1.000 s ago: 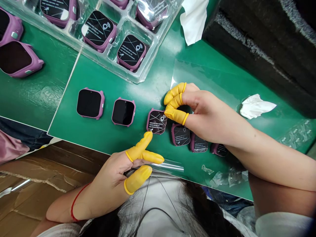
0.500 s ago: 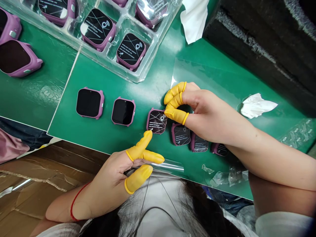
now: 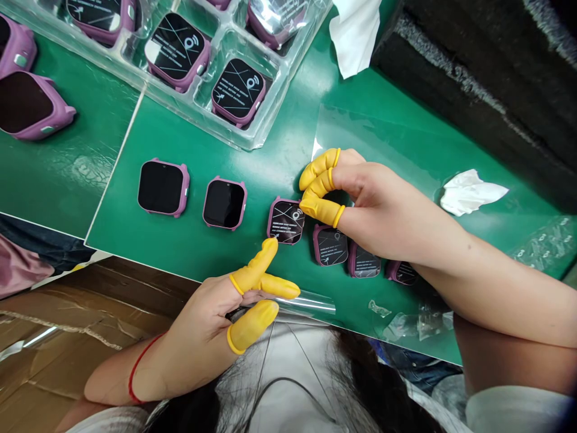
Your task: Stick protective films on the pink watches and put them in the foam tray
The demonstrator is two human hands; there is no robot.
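A purple watch case (image 3: 286,222) with a printed film on its screen lies on the green table between my hands. My left hand (image 3: 225,313) wears yellow finger cots; its fingers are apart and its index tip touches the lower edge of that watch case. At the upper right corner, my right hand (image 3: 347,192), also in yellow cots, is closed in a pinch. Whatever lies between those fingertips is hidden. To the left are two watch cases with bare black screens, one nearer (image 3: 224,203) and one farther (image 3: 163,187). Beneath my right hand sit printed watch cases (image 3: 331,245).
A clear compartment tray (image 3: 246,141) holds several watch cases at the top. More purple cases (image 3: 33,105) stand far left. White tissues (image 3: 471,192), clear plastic scraps (image 3: 406,325) and a curled clear film (image 3: 311,302) lie about. A black foam block (image 3: 451,96) borders the right.
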